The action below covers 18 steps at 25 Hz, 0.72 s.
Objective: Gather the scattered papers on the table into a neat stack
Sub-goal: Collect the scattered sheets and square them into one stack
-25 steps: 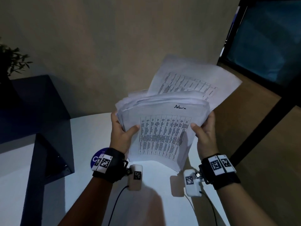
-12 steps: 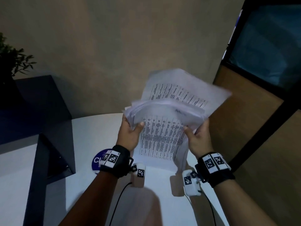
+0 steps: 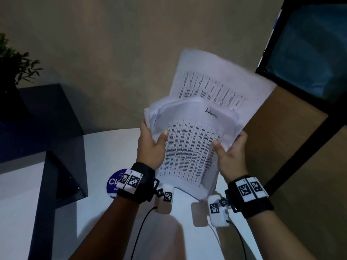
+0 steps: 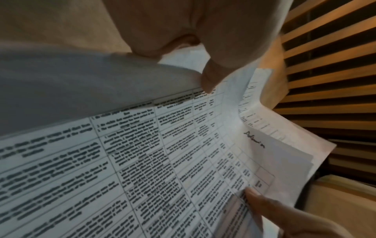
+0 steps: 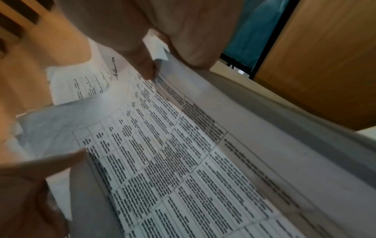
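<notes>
A bundle of white papers (image 3: 189, 147) printed with tables stands upright above the white table (image 3: 105, 147). My left hand (image 3: 150, 145) grips its left edge, thumb on the front sheet. My right hand (image 3: 231, 156) grips the right edge the same way. One sheet (image 3: 216, 85) sticks up higher than the others behind the bundle, tilted right. The front page bears a handwritten word (image 3: 211, 113). In the left wrist view the papers (image 4: 154, 161) fill the picture under the left hand (image 4: 207, 77). In the right wrist view the papers (image 5: 183, 161) curve under the right hand (image 5: 146, 70).
A dark box-like unit (image 3: 43, 124) and a black stand (image 3: 62, 177) sit at the table's left. A plant (image 3: 15, 64) rises above them. A round blue sticker (image 3: 114, 182) lies near my left wrist. A dark framed panel (image 3: 308, 45) and wooden wall (image 3: 281, 147) are to the right.
The bundle has swung from leaning left to leaning right between my hands, and the tall back sheet now stands higher and more upright. Both hands kept their hold.
</notes>
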Tool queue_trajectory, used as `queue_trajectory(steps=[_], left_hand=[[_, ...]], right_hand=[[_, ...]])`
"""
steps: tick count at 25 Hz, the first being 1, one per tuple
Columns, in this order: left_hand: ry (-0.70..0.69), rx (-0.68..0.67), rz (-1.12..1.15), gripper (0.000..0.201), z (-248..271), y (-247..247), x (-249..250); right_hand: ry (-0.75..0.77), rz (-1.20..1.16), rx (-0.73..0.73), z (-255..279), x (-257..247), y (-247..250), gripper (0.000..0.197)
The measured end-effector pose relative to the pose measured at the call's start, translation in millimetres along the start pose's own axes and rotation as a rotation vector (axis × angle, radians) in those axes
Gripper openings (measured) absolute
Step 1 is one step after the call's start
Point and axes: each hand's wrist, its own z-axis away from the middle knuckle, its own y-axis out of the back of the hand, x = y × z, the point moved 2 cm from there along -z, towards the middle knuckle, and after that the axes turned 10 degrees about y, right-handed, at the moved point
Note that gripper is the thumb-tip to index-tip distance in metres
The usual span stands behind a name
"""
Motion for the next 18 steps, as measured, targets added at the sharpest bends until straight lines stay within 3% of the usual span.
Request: queue_trajectory(steps=[3, 6, 12, 18], left_hand=[[-0.102, 0.022, -0.035, 0.048, 8.2, -5.1, 8.1], [-0.04, -0.021, -0.093, 0.058, 22.3, -8.4, -8.1], [0.011, 0.08, -0.099, 0.066, 22.9, 7.0, -21.4], [0.013, 0.022, -0.089, 0.073, 18.7, 14.0, -27.1]], right_hand=[[0.047, -0.006, -0.005, -0.3, -7.9, 1.9, 0.046], [-0.02, -0.007, -0.124, 16.0, 4.4, -2.6, 0.057], [0.004, -0.035, -0.068, 19.0, 8.9, 2.3, 0.079], [-0.074, -0.125, -0.078, 9.3, 4.4, 3.8, 0.071]])
